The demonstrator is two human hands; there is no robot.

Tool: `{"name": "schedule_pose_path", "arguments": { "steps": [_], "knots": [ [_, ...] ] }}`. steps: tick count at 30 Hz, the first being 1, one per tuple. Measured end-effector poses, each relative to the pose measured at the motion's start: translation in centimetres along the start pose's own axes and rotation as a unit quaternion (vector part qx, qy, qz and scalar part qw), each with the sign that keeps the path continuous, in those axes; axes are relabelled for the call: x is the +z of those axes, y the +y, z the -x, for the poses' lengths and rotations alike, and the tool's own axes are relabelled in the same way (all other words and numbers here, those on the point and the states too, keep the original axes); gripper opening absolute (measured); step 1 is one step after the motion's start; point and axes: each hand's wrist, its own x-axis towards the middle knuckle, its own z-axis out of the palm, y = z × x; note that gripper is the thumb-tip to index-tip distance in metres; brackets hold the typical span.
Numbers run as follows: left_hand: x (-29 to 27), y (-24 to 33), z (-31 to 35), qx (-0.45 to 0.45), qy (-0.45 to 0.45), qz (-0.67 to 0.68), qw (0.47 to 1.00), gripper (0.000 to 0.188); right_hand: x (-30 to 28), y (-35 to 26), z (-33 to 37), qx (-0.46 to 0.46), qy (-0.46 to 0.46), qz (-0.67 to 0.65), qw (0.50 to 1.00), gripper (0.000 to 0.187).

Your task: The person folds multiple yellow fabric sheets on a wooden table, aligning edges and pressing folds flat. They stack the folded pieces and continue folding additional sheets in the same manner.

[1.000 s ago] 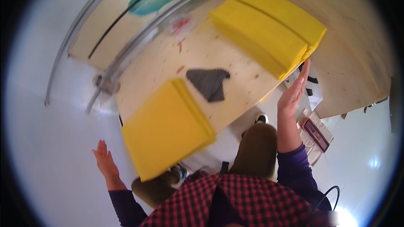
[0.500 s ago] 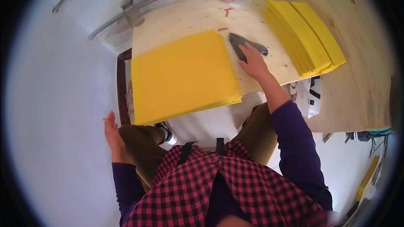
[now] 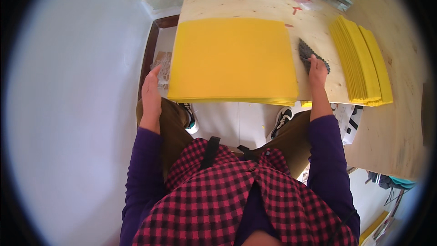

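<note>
A stack of flat yellow sheets [image 3: 234,59] lies on the wooden table, its near edge reaching the table's front. My left hand [image 3: 151,90] is raised beside the stack's left edge, palm inward, fingers stretched and holding nothing. To the right of the stack, my right hand [image 3: 317,74] is closed on a dark grey piece of cloth [image 3: 306,51] with zigzag edges. My fingers hide the near part of this cloth.
Folded yellow bundles [image 3: 357,59] stand in rows at the table's right. Clear plastic [image 3: 304,1] and red scraps [image 3: 297,10] lie at the back. A white wall [image 3: 77,100] rises on the left. A printed white bag [image 3: 350,125] is below the table's front edge.
The view has shifted, and the stack appears squarer to me. My left hand has come up to the stack's left side. My right hand has gone from lying over the grey cloth to gripping it.
</note>
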Motion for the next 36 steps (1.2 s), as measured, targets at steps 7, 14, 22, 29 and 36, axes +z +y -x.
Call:
{"name": "schedule_pose_path", "arguments": {
  "steps": [7,14,22,29,36],
  "knots": [
    [1.9,-1.0,-3.7,-0.081,-0.035,0.161,0.983,0.056,-1.5,-2.3,2.5,-0.175,0.044,-0.055,0.982,0.037],
    [3.8,-0.3,-4.0,-0.155,-0.109,0.335,0.923,0.058,-2.4,-4.9,7.0,-0.045,-0.082,-0.224,0.97,0.047],
    [3.5,1.7,-2.8,-0.178,-0.121,0.328,0.92,0.061,-1.6,-5.9,9.7,-0.005,-0.177,-0.202,0.963,0.046],
    [2.4,-1.5,-3.7,-0.082,-0.091,0.234,0.964,0.056,-1.8,-5.8,10.6,0.02,-0.117,-0.222,0.968,0.043],
    [2.2,-1.8,-2.8,-0.039,-0.136,0.217,0.966,0.056,-2.0,-5.5,11.9,0.003,-0.108,-0.229,0.967,0.042]
  ]
}}
